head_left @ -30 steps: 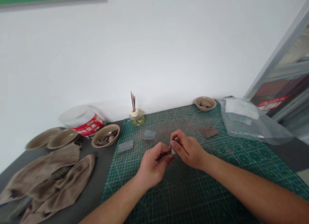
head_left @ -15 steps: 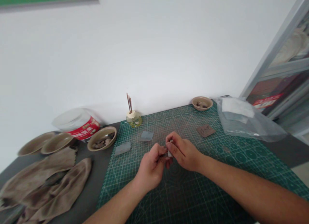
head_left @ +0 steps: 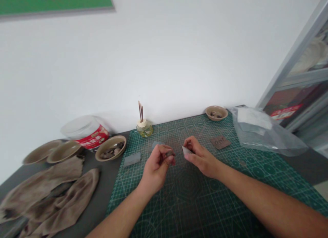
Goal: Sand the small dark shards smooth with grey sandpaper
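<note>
So, on my remote feed the left hand (head_left: pixel 155 165) pinches a small dark piece (head_left: pixel 169 154), the right hand (head_left: pixel 203 161) grips a pale sheet (head_left: pixel 186 151), both above a gridded green mat (head_left: pixel 189 207); dark table (head_left: pixel 104 186), white wall (head_left: pixel 179 60) behind.

This looks like a craft workspace; the gridded cutting mat (head_left: pixel 184 210) suggests it. Numbered sandpaper (head_left: pixel 220 141) and soiled cloth (head_left: pixel 83 190) agree.

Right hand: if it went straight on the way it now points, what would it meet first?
Probably the left hand, with the small dark piece it pinches, just across the gap; depth is unclear from this view.
</note>
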